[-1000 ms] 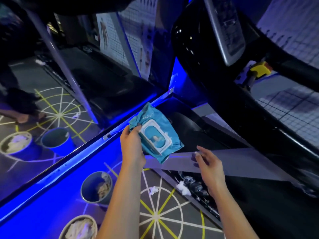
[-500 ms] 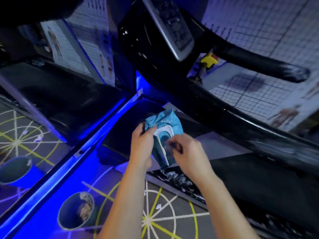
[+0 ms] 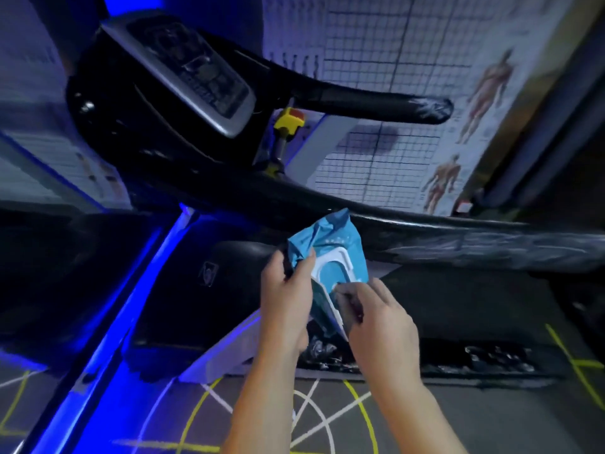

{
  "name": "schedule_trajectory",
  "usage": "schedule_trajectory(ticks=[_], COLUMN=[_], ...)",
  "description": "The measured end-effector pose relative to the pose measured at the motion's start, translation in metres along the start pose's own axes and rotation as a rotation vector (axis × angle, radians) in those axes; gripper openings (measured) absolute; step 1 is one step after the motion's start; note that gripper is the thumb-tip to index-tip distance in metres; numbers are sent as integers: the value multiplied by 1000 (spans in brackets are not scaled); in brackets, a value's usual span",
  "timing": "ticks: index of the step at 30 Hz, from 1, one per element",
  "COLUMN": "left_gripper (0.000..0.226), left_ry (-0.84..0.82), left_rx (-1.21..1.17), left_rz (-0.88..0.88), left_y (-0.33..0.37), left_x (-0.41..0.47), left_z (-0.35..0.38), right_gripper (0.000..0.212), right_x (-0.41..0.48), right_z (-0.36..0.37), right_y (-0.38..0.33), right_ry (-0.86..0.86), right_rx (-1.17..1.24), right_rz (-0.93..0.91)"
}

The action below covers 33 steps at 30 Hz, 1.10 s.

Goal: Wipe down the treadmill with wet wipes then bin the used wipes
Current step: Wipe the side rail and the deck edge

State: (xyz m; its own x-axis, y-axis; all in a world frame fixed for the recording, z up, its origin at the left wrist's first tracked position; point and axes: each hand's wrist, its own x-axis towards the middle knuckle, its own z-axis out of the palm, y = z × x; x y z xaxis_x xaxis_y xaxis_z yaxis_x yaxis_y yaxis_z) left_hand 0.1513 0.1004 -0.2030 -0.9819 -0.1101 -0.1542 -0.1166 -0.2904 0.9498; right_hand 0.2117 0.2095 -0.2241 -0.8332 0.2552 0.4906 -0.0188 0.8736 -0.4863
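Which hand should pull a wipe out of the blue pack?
Right. The right hand pinches at the white lid opening of the wipe pack, where a wipe comes out. The left hand grips the pack's side, so it is busy steadying it.

The left hand [image 3: 286, 301] covers the left side of the pack [image 3: 330, 247], and the curled fingers of the right hand [image 3: 379, 322] cover its opening, so the spot they pinch cannot be seen. The tiny print on the pack is too small to read. Above the pack the console [image 3: 196, 77] buttons are a blur, and right of the pack the rail [image 3: 491, 244] runs out past the picture's edge.
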Motion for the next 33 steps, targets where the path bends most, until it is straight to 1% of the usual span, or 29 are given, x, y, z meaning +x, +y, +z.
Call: schedule_trajectory(ticks=[2,3,4,5,6,8,9,14,18,22,25,27,31,33], left_gripper=[9,17,25,28,26,19,16,12,12,11,12,13,13,14], left_ry=[-53,-78,-121,-160,-197,-253,-273,-292,-308,-325,-313,-281,-199,-174], left_rx=[-14,-20,-14,9,37,79,86,96,110,120,152,160,125,110], left_rz=[-71,-102,-126,-139,-146,-163,-174,-193,-170,-191,-169,-147,-132,-122], left_y=[-5,-8,-12,-16,-19,-28,-32,-47,-46,-44,-39,-33,-23,-20], left_x=[-5,-6,-8,-10,-13,-20,-24,-28,-27,-23,-22,-19,-7,-5], left_z=[22,32,44,55,66,86,94,117,123,118,115,112,106,106], right_gripper=[16,16,12,5,6,20,22,15,7,19,14,8,13,7], right_x=[0,1,2,2,2,-1,-4,-11,-4,3,13,18,24,27], right_z=[-12,-16,-23,-29,-36,-48,-52,-68,-83,-106,-113,-113,-110,-107], right_y=[17,27,39,50,60,77,84,99,103,97,90,90,93,95], right_ry=[36,42,51,57,61,89,111,111,10,-148,-333,-405,-398,-364], right_rx=[17,39,42,35,23,15,18,-24,17,241,427,536,792,934], right_rz=[34,34,33,29,39,79,99,131,156,294,389,430,455,472])
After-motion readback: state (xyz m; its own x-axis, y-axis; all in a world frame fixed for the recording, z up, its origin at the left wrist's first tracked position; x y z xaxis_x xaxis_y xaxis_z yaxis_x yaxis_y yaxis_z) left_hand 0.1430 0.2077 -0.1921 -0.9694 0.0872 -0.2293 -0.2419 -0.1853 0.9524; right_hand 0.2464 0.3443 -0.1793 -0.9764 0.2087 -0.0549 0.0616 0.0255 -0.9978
